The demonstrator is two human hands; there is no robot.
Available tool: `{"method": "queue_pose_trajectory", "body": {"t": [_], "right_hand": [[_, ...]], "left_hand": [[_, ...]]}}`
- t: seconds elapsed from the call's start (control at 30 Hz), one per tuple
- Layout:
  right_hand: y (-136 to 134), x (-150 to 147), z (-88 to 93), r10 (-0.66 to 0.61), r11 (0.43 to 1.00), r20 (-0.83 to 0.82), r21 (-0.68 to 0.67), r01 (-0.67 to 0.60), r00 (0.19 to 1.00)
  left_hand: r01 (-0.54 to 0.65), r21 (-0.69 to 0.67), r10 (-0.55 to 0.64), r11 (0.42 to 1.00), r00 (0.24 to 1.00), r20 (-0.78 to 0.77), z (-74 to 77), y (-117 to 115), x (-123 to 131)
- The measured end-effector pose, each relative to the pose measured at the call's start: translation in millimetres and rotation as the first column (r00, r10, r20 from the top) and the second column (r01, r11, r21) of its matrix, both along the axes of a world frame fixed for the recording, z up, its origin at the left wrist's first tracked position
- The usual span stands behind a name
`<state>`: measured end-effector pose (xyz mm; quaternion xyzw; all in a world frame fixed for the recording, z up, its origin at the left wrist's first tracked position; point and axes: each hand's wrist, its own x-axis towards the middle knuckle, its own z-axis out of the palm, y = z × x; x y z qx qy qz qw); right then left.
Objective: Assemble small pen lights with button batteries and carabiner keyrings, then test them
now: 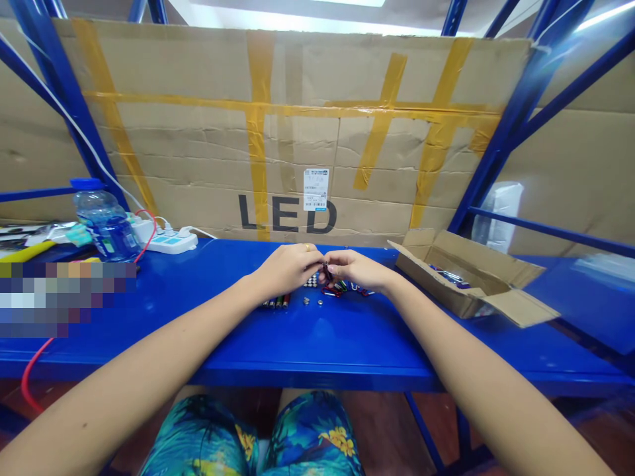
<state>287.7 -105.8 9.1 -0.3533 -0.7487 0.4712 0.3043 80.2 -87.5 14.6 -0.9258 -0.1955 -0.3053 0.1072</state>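
Both of my hands meet above the middle of the blue table. My right hand pinches a small dark tube, its fingers closed round it. My left hand has its fingers bent together, with the tips at the tube's upper end; what they grip is hidden. Beneath the left hand lies a row of slim coloured tubes with metal ends. Rows of small silver discs sit behind the hands, partly covered. Two small silver pieces, one a round disc, lie in front. Under the right hand are several coloured carabiner clips.
An open cardboard box with small items stands right on the blue table. At left are a blue-capped bottle, a white power strip and a red cable. A large cardboard sheet closes the back, between blue posts.
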Motion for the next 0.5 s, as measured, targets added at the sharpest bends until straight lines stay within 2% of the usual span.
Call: {"method": "queue_pose_trajectory", "body": {"t": [0.17,0.3,0.4,0.5], "right_hand": [[1,1,1.5,-0.046,0.999,0.012,0.014,0.046,0.999],[5,6,2.1,-0.064,0.996,0.026,0.06,0.063,0.998],[9,10,0.7,-0.074,0.995,-0.013,0.073,0.075,0.997],[12,13,-1.2,-0.064,0.996,-0.067,0.055,0.068,0.996]], "left_hand": [[-0.023,-0.034,0.025,0.999,0.998,0.055,4.3,-2,-3],[0.08,-0.129,-0.077,0.988,0.997,0.028,11.9,-10,-5],[0.145,-0.183,-0.167,0.972,0.98,-0.111,15.2,-18,-3],[0.125,-0.166,-0.169,0.978,0.943,-0.285,12.8,-24,1]]}}
